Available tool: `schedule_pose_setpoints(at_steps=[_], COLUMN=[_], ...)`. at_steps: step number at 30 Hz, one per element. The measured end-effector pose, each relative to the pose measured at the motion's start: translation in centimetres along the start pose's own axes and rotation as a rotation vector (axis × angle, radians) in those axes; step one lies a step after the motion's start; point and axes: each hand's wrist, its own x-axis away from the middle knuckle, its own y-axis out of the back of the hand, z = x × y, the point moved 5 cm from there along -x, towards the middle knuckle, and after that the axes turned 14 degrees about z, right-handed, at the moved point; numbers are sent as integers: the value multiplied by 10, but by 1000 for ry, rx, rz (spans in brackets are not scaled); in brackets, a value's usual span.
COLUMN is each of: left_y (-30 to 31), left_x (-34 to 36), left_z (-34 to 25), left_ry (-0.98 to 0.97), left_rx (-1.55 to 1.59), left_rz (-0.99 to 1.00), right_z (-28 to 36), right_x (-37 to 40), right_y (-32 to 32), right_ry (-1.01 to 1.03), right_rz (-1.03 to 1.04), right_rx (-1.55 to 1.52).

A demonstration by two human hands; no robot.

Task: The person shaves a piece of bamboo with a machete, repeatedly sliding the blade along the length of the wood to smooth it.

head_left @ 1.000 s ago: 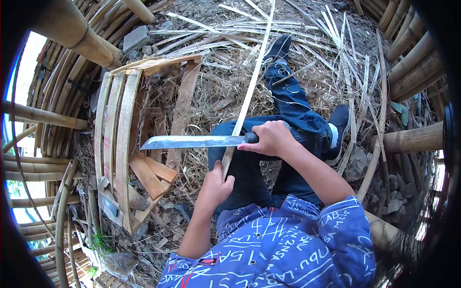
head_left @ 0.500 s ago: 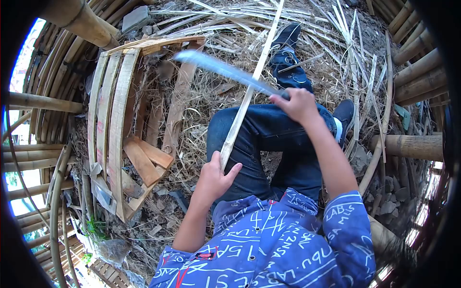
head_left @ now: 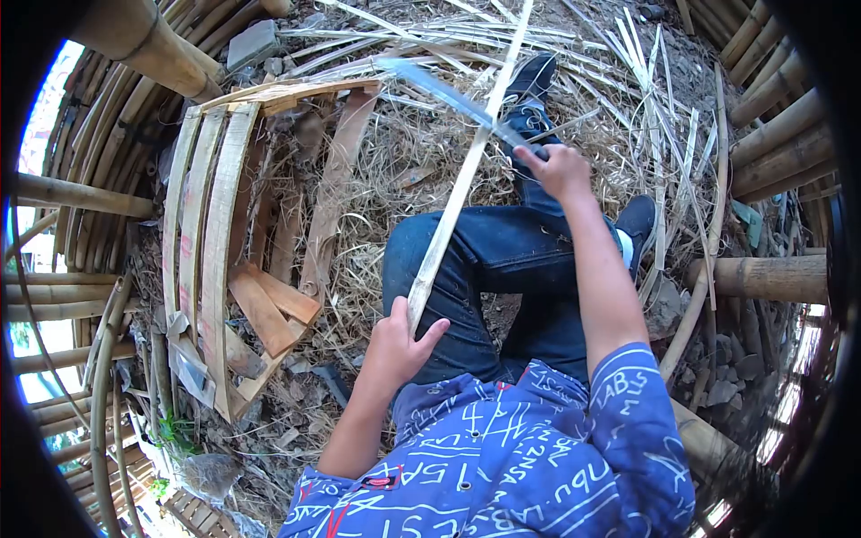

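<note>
My left hand (head_left: pixel 395 345) grips the near end of a long pale bamboo strip (head_left: pixel 459 194) that runs up and away over my knee in dark jeans. My right hand (head_left: pixel 558 170) is stretched far forward, closed on the dark handle of a long machete (head_left: pixel 441 90). The blade is blurred and lies across the strip near its far part, pointing up to the left. My blue patterned shirt fills the bottom of the view.
A broken wooden crate (head_left: pixel 235 242) with loose slats lies to the left on dry shavings. Split bamboo strips (head_left: pixel 628 99) litter the ground ahead. Thick bamboo poles (head_left: pixel 771 273) ring the spot on the right and left. My black shoes (head_left: pixel 529 79) rest ahead.
My right hand has swung the machete from level across my knee up and forward along the strip. The left hand keeps its hold on the strip's near end.
</note>
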Motion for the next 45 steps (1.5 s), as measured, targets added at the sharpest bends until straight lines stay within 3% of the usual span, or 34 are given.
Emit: schedule_pose_setpoints(at_steps=[3,11,16,20,24,26,29,34,38,39,45], left_y=[3,0,-6,-11,-13,-13,-18,-22,-26,-26,-24], left_x=[3,2,17,25,36,49,62,74,76,74,66], left_z=[1,-2,15,21,38,44,52,53,56,53,41], left_ry=[-1,-10,-26,-23,-29,-46,-4,13,33,25,47], left_rx=[-20,-5,-40,-19,1,-36,53,68,117,119,168], left_rz=[11,7,28,39,87,67,116,114,131,129,101], right_z=[-2,5,-15,-14,-16,-17,-10,8,12,13,41], right_x=[-7,-20,-36,-34,-35,-37,-38,-36,-32,-25,40], right_y=[17,18,44,57,62,62,61,62,50,48,23], right_ry=[-11,42,-127,-97,-49,-119,18,50,102,70,322], right_rz=[82,8,30,20,-45,-18,-42,-1,-100,7,-14], right_rx=[91,152,107,286,253,249,339,322,338,245,168])
